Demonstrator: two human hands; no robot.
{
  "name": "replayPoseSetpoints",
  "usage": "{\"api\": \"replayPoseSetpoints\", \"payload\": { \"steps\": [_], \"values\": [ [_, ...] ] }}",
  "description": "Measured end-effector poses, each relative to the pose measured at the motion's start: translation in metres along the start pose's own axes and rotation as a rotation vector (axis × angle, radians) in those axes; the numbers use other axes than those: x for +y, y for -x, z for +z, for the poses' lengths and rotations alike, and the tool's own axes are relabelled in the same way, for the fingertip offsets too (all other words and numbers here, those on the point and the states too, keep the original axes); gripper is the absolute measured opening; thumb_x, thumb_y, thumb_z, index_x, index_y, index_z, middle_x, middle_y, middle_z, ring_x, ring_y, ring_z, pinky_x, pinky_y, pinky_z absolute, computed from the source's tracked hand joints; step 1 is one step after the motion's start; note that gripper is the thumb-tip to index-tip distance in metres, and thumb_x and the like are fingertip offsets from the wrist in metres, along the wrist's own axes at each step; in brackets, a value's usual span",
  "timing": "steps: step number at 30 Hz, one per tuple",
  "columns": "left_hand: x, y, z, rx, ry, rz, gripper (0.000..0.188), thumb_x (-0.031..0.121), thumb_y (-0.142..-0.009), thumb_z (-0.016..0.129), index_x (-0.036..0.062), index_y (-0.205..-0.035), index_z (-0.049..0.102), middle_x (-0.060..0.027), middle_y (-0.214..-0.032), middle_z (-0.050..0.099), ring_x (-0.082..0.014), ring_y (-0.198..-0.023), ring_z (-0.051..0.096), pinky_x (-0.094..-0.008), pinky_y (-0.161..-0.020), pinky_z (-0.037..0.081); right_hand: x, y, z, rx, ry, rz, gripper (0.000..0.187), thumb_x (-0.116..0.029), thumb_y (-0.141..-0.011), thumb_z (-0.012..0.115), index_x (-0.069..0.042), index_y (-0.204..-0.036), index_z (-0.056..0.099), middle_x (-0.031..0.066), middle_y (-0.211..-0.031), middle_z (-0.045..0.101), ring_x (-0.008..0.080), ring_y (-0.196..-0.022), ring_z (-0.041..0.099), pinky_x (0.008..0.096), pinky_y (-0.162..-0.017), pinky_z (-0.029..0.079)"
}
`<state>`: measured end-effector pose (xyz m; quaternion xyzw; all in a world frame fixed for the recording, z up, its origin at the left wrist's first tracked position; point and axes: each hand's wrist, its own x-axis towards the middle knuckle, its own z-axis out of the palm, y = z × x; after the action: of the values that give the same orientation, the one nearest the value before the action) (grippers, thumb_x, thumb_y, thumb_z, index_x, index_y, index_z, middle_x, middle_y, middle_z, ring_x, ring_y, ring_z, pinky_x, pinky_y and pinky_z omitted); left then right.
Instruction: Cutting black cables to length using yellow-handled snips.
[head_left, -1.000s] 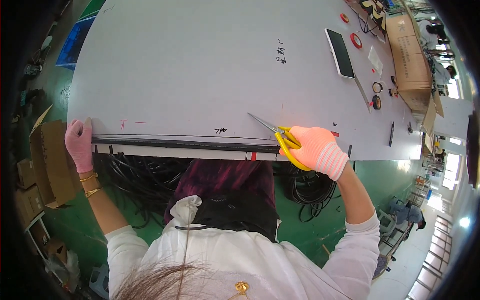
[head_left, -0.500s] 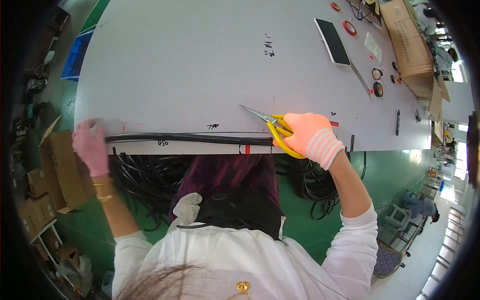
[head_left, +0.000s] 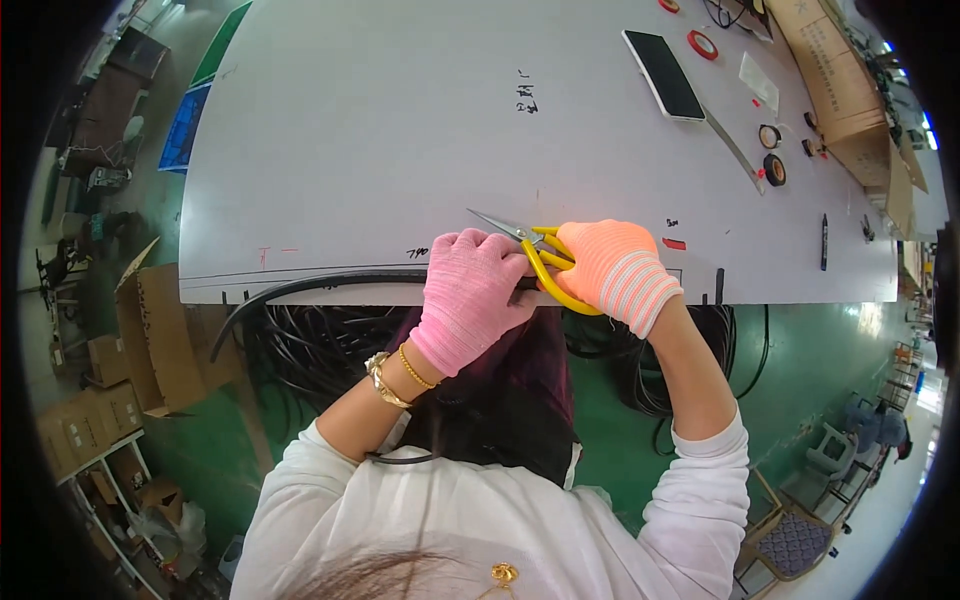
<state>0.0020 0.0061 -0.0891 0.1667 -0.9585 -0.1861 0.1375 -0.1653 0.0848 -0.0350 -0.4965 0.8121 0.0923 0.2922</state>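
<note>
Black cable (head_left: pixel 340 279), a thin bundle or thick strand, lies along the table's near edge and its left end droops over the side. My left hand (head_left: pixel 468 300), in a pink knit glove, is closed around its right part. Close beside it, my right hand (head_left: pixel 612 265) wears an orange glove with pale stripes at the cuff. Its fingers are wrapped round the yellow handles of a pair of scissors (head_left: pixel 527 243), whose pointed blades aim up and left over the table. The right end of the cable is hidden behind the hands.
A phone (head_left: pixel 664 75), a steel ruler (head_left: pixel 733 149), tape rolls (head_left: pixel 774 170) and a marker (head_left: pixel 824 242) lie on the right of the grey table (head_left: pixel 370 130). Cardboard boxes (head_left: pixel 830 75) stand at both sides. Coils of black cable (head_left: pixel 320 345) hang or lie below the edge.
My left hand has moved from the cable's left end rightward, next to my right hand, and closed on the cable. The cable's left end now hangs off the table. The scissors stay in my right hand.
</note>
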Motion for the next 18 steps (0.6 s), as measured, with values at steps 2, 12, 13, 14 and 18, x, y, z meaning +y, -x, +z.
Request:
{"api": "replayPoseSetpoints", "payload": {
  "steps": [2, 12, 13, 14, 18],
  "values": [
    [0.0, -0.001, 0.001, -0.011, -0.03, 0.004, 0.026, 0.032, -0.072, 0.078, 0.0141, -0.089, 0.069, -0.0014, -0.099, 0.065, -0.0253, -0.094, 0.06, -0.0423, -0.089, 0.045, 0.001, -0.001, 0.002, 0.005, -0.009, -0.008, 0.037, -0.044, -0.09, 0.062, -0.008, -0.098, 0.07, 0.0152, -0.086, 0.073, 0.0351, -0.085, 0.07, 0.0437, -0.074, 0.056],
    [-0.004, -0.003, 0.009, -0.003, 0.022, 0.015, 0.011, 0.019, -0.075, 0.07, 0.013, -0.084, 0.065, -0.0052, -0.091, 0.062, -0.0271, -0.086, 0.061, -0.0396, -0.077, 0.049, 0.022, 0.065, 0.054, 0.63, -1.07, 0.052, 0.015, -0.013, -0.091, 0.069, -0.002, -0.092, 0.06, 0.0058, -0.074, 0.065, 0.0172, -0.065, 0.062, 0.0283, -0.06, 0.047],
    [-0.004, -0.002, 0.009, -0.007, 0.022, 0.016, 0.011, 0.019, -0.075, 0.07, 0.013, -0.084, 0.065, -0.0052, -0.091, 0.062, -0.0271, -0.086, 0.061, -0.0396, -0.077, 0.049, 0.02, 0.081, 0.076, 0.561, -1.401, 0.008, 0.013, -0.011, -0.091, 0.069, -0.001, -0.09, 0.06, 0.0069, -0.076, 0.066, 0.0161, -0.065, 0.062, 0.0277, -0.059, 0.047],
    [-0.005, -0.002, 0.009, -0.03, 0.004, 0.005, 0.014, 0.017, -0.073, 0.071, 0.0123, -0.085, 0.066, -0.0049, -0.092, 0.062, -0.0275, -0.087, 0.061, -0.0394, -0.078, 0.05, 0.011, 0.092, 0.094, 0.474, -1.359, -0.052, 0.01, -0.01, -0.093, 0.065, -0.001, -0.091, 0.06, 0.0108, -0.079, 0.066, 0.0182, -0.063, 0.061, 0.0272, -0.059, 0.048],
    [0.002, -0.009, 0.004, -0.029, 0.078, 0.001, 0.016, 0.015, -0.073, 0.072, 0.0101, -0.087, 0.065, -0.0051, -0.093, 0.063, -0.0272, -0.085, 0.063, -0.0382, -0.074, 0.053, -0.009, 0.117, 0.186, 0.051, -1.438, 0.098, 0.044, -0.041, -0.087, 0.078, -0.004, -0.1, 0.058, 0.0008, -0.079, 0.058, 0.0095, -0.068, 0.054, 0.0242, -0.062, 0.045]
  ]
}}
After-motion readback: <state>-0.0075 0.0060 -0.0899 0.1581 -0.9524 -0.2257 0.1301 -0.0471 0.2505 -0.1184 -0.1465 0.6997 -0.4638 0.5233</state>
